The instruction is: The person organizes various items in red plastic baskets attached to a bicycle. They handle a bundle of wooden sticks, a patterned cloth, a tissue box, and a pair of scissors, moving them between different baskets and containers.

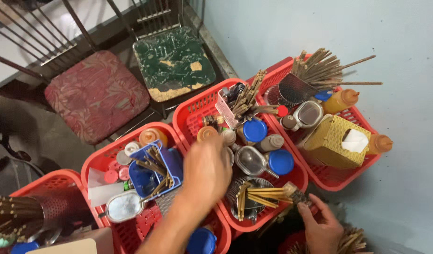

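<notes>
My left hand (206, 171) reaches down into the middle red basket (196, 109), blurred, with its back to the camera. Its fingers are among the bottles, next to an orange-capped bottle (206, 133) and a lidded metal pot (249, 161); what they grip is hidden. My right hand (321, 225) is at the bottom right, by that basket's near corner. Its fingertips pinch the dark ends of a bundle of pale chopsticks (265, 195), which lies across a round metal mesh holder (238, 186).
Several red baskets stand in a row on a pale blue surface, holding blue-capped jars (280, 161), sauce bottles, chopstick holders and a woven yellow tissue box (332, 141). A blue box of chopsticks (155, 170) is left of my arm. Two cushioned metal chairs (98, 94) stand behind.
</notes>
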